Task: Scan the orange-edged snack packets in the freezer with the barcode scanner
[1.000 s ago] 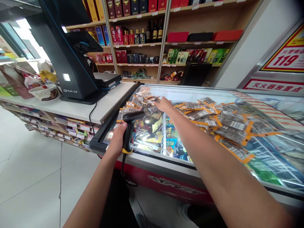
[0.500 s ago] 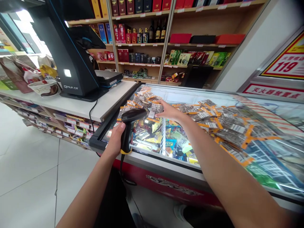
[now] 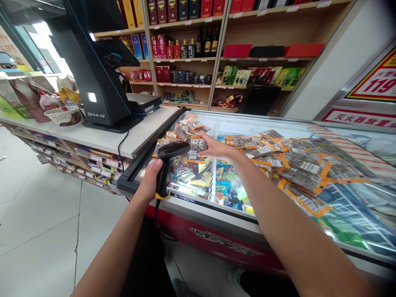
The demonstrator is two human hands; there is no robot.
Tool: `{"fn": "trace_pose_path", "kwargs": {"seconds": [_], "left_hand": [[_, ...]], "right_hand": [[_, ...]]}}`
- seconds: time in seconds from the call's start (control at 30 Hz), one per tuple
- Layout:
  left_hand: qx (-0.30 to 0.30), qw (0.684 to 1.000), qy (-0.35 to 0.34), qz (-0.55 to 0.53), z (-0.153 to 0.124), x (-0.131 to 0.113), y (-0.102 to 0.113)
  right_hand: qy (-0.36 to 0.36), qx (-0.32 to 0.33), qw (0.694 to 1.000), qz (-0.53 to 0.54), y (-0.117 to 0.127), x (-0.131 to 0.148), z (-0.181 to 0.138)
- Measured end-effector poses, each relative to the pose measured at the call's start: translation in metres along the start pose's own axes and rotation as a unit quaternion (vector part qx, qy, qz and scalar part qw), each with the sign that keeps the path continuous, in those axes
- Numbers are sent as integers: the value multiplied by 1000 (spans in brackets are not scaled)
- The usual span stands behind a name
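My left hand (image 3: pixel 151 177) is wrapped around the handle of a black barcode scanner (image 3: pixel 165 169) with a yellow-trimmed base. Its head tilts toward the right, over the glass top of a chest freezer (image 3: pixel 213 208). In my right hand (image 3: pixel 215 147) is the right edge of a small snack packet (image 3: pixel 197 149) with orange ends and a white barcode label, thumb and forefinger spread along that edge. The packet lies just beyond the scanner head. Similar packets form a pile (image 3: pixel 182 128) at the far left of the glass and a larger pile (image 3: pixel 297 165) on the right.
A white counter (image 3: pixel 139 128) on the left carries a black checkout machine (image 3: pixel 99 82) and a printed paper bowl (image 3: pixel 64 116). The scanner's cable hangs by the freezer's red front (image 3: pixel 216 239). Shelves (image 3: pixel 185 60) of boxes and bottles stand behind. Frozen goods show through the glass.
My right hand has moved slightly left with the packet, bringing it closer to the scanner head, and the packet now sits straighter. My left hand keeps hold of the scanner.
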State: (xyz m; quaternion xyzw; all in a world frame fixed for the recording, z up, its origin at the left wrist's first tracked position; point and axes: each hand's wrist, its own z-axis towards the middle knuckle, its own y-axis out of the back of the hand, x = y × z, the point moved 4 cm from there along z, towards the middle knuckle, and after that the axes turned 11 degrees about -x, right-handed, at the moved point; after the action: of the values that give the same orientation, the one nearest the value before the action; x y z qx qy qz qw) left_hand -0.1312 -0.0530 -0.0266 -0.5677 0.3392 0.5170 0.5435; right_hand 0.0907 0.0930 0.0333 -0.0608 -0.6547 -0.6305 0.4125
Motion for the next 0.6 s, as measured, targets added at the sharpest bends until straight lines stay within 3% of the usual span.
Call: {"fn": "trace_pose_path", "kwargs": {"seconds": [0.1, 0.17, 0.23, 0.3, 0.37, 0.43, 0.53, 0.6], "left_hand": [[1, 1000, -17, 4, -1, -3, -2], [-2, 1000, -25, 8, -2, -5, -4], [-6, 1000, -26, 12, -2, -6, -5], [-8, 1000, -19, 17, -2, -5, -5], [-6, 1000, -11, 24, -2, -4, -5], [-3, 1000, -8, 29, -2, -3, -4], [2, 999, -5, 33, -1, -2, -3], [2, 999, -1, 36, -1, -2, -4]], "right_hand": [[-83, 9, 995, -58, 19, -18, -2], [-179, -36, 973, -144, 40, -40, -3], [-278, -132, 920, -244, 62, -62, -6], [-329, -224, 862, -313, 78, -77, -9], [-304, -271, 845, -347, 80, -78, -3], [-221, -273, 866, -357, 70, -68, 11], [-80, -222, 910, -342, 36, -43, 41], [-42, -159, 931, -326, 10, -34, 62]]}}
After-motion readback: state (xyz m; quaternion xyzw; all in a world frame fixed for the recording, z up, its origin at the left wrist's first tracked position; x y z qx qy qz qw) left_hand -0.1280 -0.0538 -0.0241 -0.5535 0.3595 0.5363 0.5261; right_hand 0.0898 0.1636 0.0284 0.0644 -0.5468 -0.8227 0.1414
